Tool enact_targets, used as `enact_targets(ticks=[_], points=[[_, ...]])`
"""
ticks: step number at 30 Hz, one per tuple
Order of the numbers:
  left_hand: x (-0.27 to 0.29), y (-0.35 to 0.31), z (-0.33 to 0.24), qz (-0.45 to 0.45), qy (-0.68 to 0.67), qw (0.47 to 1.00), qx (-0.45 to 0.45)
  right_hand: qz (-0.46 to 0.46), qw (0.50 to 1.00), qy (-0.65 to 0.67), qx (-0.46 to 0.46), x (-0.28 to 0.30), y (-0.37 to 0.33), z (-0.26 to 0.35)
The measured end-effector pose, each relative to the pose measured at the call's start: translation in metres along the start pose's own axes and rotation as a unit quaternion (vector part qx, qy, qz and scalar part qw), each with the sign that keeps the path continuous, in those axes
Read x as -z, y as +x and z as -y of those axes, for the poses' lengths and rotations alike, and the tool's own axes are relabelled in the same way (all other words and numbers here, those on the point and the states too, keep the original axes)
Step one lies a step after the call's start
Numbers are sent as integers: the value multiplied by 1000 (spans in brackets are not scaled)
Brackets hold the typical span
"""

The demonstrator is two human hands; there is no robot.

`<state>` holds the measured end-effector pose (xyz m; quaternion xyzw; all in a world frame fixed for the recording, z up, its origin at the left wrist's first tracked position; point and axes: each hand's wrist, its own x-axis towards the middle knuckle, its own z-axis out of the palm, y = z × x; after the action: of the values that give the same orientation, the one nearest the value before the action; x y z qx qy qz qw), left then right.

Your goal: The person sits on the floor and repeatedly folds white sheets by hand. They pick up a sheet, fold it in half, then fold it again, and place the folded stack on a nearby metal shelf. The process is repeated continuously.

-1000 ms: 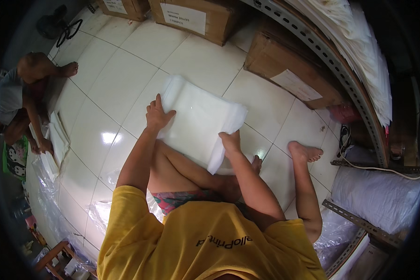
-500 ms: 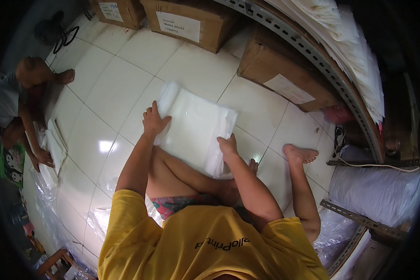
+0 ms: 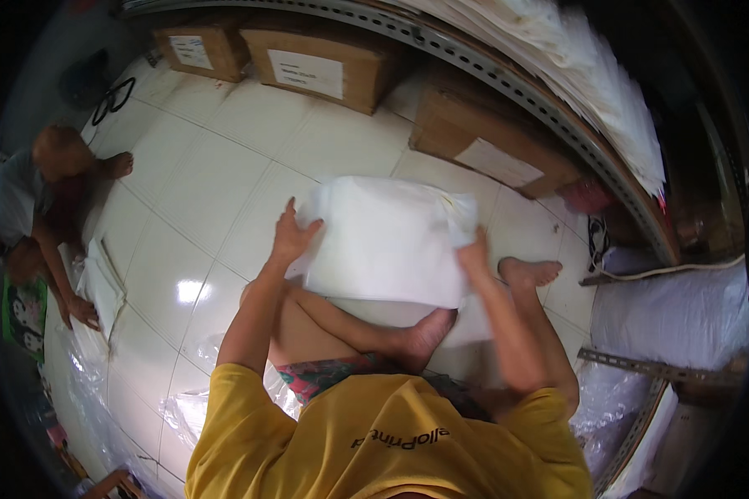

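Note:
In front of my crossed legs, a broad white bundle of plastic sheets [image 3: 383, 245] is held over the tiled floor, its surface slightly blurred. My left hand [image 3: 293, 237] is at its left edge, fingers spread, with the thumb pointing toward the bundle. On the other side, my right hand [image 3: 473, 254] is closed around the bundle's right end, where the white material is crumpled; motion smears this hand. The bundle's lower edge lies just above my bent leg and foot [image 3: 431, 337].
Cardboard boxes [image 3: 304, 62] stand along the far side under a perforated metal shelf [image 3: 474, 71] loaded with white sheets. At the left another person [image 3: 58, 191] presses both hands on a white stack [image 3: 104, 287]. Clear plastic wrap [image 3: 183, 412] lies by my left side; a wrapped white bundle [image 3: 674, 320] fills the right shelf.
The bundle has turned from tilted to nearly level, and its right end has swung up and away from me. My right hand has moved right and farther out with it; my left hand has shifted slightly.

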<state>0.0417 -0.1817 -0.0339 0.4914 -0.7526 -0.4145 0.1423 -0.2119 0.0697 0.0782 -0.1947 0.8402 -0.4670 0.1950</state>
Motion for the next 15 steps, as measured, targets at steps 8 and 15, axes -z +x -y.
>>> enact_targets(ticks=[8, 15], points=[[16, -66, -65, -54, -376, 921, 80, 92, 983, -144, 63, 168, -68, 45], [15, -96, -103, 11, -445, 895, -9, 104, 993, -60, -5, 177, -103, 18]])
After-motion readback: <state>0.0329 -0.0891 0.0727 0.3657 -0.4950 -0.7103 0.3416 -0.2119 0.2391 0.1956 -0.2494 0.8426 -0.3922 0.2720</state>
